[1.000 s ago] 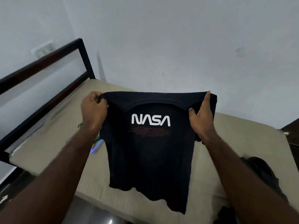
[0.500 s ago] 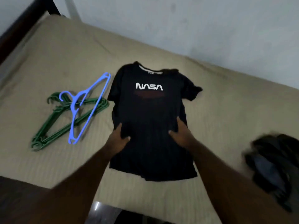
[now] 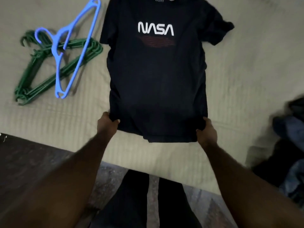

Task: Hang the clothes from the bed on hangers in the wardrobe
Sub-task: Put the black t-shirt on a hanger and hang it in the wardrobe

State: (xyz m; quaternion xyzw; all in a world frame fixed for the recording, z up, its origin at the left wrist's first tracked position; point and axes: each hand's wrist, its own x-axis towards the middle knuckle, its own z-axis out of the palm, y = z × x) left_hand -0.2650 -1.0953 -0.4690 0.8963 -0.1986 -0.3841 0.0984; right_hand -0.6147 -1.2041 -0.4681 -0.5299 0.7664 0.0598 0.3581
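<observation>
While I stand at the edge of the bed (image 3: 65, 122), I hold the black T-shirt (image 3: 156, 83) by its bottom edge. My left hand (image 3: 107, 124) pinches the bottom left corner, with my fingers curled round the cloth. My right hand (image 3: 206, 132) pinches the bottom right corner the same way. The shirt lies flat on the bed, front side up, with the neck far from me. It looks soft and has a few small folds. It has big white NASA letters on the chest and small red lines under them. The sleeve on the right is crumpled.

The bed cover is light brown with thin stripes pressed into it. To the left of the shirt lie the hangers. A blue hanger (image 3: 57, 76) made of smooth plastic lies on top of a stack of thin green hangers (image 3: 25, 79). The end of the green stack is just beside the shirt's left sleeve.

On the right edge of the bed is a pile of dark clothes (image 3: 289, 129). It is blurry, so I cannot tell what they are. Below the bed I see the dark floor (image 3: 32, 162) and my legs (image 3: 131, 203) in dark trousers.
</observation>
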